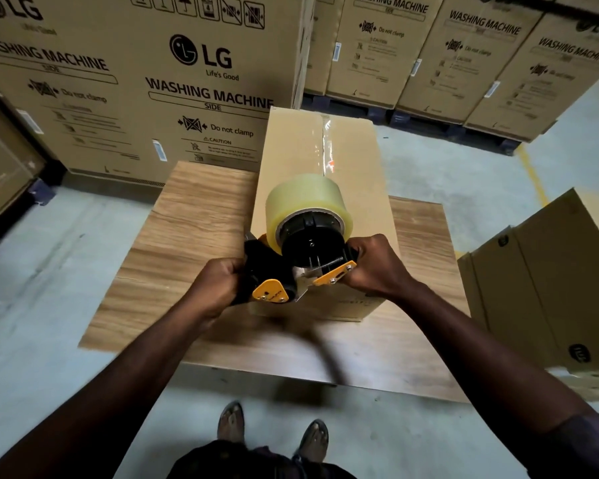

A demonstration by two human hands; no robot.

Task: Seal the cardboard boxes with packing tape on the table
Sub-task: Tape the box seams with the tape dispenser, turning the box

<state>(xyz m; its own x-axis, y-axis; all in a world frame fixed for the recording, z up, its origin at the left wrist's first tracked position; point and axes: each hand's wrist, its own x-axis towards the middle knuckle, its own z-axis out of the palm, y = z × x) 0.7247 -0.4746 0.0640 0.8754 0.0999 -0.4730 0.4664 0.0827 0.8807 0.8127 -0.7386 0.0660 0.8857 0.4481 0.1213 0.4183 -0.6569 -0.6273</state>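
Observation:
A tall cardboard box [298, 157] stands on the wooden table [194, 229], its top seam covered by a shiny strip of clear tape [326, 146]. Above the box's near edge I hold a black and yellow tape dispenser [287, 271] carrying a large roll of clear packing tape [301, 198]. My left hand [215, 288] grips the dispenser's black handle end. My right hand [374, 264] grips its right side by the yellow plate. The dispenser hides the near end of the seam.
Large washing machine cartons [125, 84] stand behind the table and along the back right [464, 57]. Another carton [547, 285] leans at the table's right edge. A blurred dark strap [325, 350] crosses the table's near part. My feet [274, 430] stand on the concrete floor.

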